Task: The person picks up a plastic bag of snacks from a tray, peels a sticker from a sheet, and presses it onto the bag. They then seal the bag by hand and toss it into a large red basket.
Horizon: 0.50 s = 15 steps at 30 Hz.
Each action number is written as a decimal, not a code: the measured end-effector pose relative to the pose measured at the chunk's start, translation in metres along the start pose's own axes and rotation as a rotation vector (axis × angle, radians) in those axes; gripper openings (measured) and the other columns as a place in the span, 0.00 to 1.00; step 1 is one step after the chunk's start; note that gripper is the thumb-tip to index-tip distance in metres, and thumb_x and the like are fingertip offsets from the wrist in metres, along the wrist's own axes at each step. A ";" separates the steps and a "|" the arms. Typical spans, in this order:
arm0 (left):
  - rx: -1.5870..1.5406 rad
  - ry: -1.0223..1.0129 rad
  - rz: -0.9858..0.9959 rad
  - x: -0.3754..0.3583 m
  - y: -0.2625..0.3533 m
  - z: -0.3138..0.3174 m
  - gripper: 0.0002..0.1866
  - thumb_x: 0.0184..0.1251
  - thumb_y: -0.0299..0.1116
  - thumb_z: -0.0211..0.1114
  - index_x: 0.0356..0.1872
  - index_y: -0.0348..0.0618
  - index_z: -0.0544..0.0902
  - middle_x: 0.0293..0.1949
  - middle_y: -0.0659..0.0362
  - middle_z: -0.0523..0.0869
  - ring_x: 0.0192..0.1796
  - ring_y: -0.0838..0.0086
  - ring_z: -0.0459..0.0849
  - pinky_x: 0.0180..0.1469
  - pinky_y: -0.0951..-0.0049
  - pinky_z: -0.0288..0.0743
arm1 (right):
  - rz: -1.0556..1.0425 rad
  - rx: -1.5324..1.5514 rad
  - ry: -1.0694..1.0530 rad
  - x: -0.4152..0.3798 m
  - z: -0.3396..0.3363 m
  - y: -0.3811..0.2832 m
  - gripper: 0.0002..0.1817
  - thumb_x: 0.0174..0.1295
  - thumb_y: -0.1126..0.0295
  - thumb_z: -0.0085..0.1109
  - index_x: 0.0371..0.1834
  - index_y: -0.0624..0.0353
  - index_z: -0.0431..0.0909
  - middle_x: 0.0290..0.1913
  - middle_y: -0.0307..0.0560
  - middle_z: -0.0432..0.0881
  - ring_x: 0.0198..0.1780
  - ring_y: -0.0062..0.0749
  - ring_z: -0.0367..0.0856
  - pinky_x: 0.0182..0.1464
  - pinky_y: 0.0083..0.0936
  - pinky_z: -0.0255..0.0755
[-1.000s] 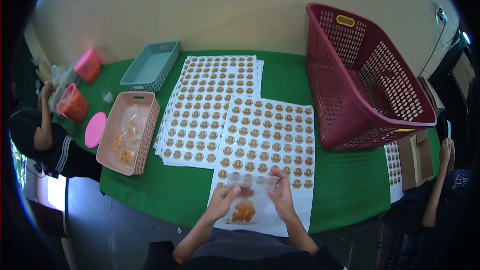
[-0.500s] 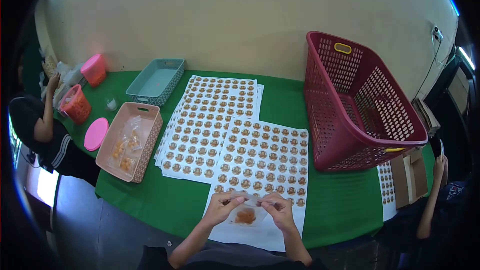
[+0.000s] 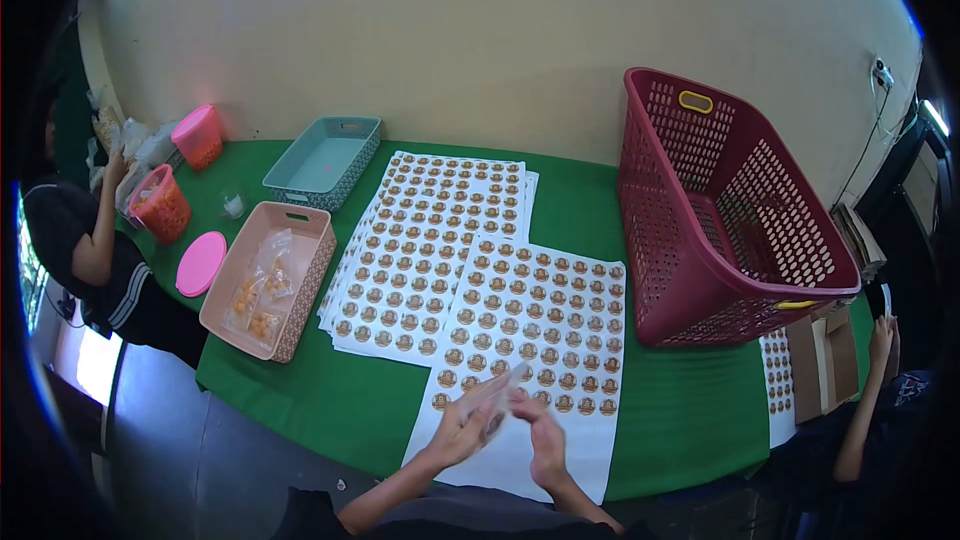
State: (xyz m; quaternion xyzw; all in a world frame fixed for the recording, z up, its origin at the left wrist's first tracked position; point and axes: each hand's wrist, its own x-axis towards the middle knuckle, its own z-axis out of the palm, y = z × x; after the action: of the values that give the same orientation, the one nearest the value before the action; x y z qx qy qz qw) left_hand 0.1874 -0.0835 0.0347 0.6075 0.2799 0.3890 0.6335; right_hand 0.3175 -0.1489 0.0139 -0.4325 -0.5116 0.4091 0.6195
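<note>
My left hand (image 3: 460, 438) grips a small clear plastic bag (image 3: 497, 398), now tilted up and seen nearly edge-on. Orange-brown pieces of food inside it are mostly hidden by the tilt and my fingers. Just right of the bag is my right hand (image 3: 545, 445), its fingers bent toward the bag and smeared by motion; whether they touch it I cannot make out. Both hands are above the lower, unprinted strip of a white sticker sheet (image 3: 470, 460), which carries rows of round brown labels.
More sticker sheets (image 3: 400, 260) lie stacked behind. To the left stand a pink tray (image 3: 318, 285) with several filled bags, a teal tray (image 3: 345, 175), orange-filled tubs (image 3: 160, 208) and a pink lid (image 3: 202, 263). A maroon basket (image 3: 680, 280) stands right. Co-workers are at both sides.
The bag, held flat between both hands before, has been tilted up in my left hand. My right hand has come off the bag's top edge and shifted slightly down and left.
</note>
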 end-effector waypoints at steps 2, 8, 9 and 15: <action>-0.069 0.021 -0.091 -0.003 0.005 -0.004 0.19 0.62 0.34 0.49 0.50 0.32 0.67 0.47 0.48 0.73 0.50 0.69 0.72 0.53 0.70 0.64 | 0.050 -0.048 0.189 0.004 -0.001 -0.003 0.20 0.57 0.64 0.47 0.47 0.65 0.61 0.49 0.53 0.66 0.54 0.35 0.63 0.56 0.28 0.55; -0.038 0.018 -0.219 -0.010 -0.002 0.000 0.13 0.57 0.32 0.58 0.37 0.30 0.75 0.33 0.53 0.80 0.38 0.74 0.79 0.42 0.76 0.72 | 0.302 0.286 0.151 0.011 -0.002 -0.019 0.16 0.48 0.76 0.60 0.40 0.64 0.67 0.35 0.40 0.72 0.37 0.21 0.71 0.43 0.19 0.65; -0.039 0.017 -0.219 -0.009 -0.002 0.000 0.13 0.57 0.32 0.58 0.37 0.30 0.75 0.33 0.53 0.80 0.38 0.74 0.79 0.42 0.76 0.72 | 0.302 0.285 0.152 0.010 -0.005 -0.015 0.16 0.48 0.76 0.60 0.40 0.64 0.67 0.35 0.40 0.72 0.37 0.21 0.71 0.43 0.19 0.65; -0.150 -0.085 -0.274 0.000 0.002 -0.009 0.16 0.64 0.36 0.48 0.43 0.33 0.74 0.36 0.52 0.80 0.39 0.72 0.79 0.42 0.75 0.73 | 0.349 0.170 0.172 0.018 -0.013 -0.016 0.03 0.53 0.76 0.54 0.27 0.66 0.73 0.27 0.43 0.75 0.35 0.23 0.75 0.43 0.21 0.67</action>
State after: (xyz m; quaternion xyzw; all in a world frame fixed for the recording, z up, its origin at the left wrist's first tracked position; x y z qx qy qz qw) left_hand 0.1796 -0.0786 0.0352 0.5306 0.3031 0.2926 0.7355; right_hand 0.3344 -0.1381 0.0325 -0.4941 -0.3380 0.5134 0.6149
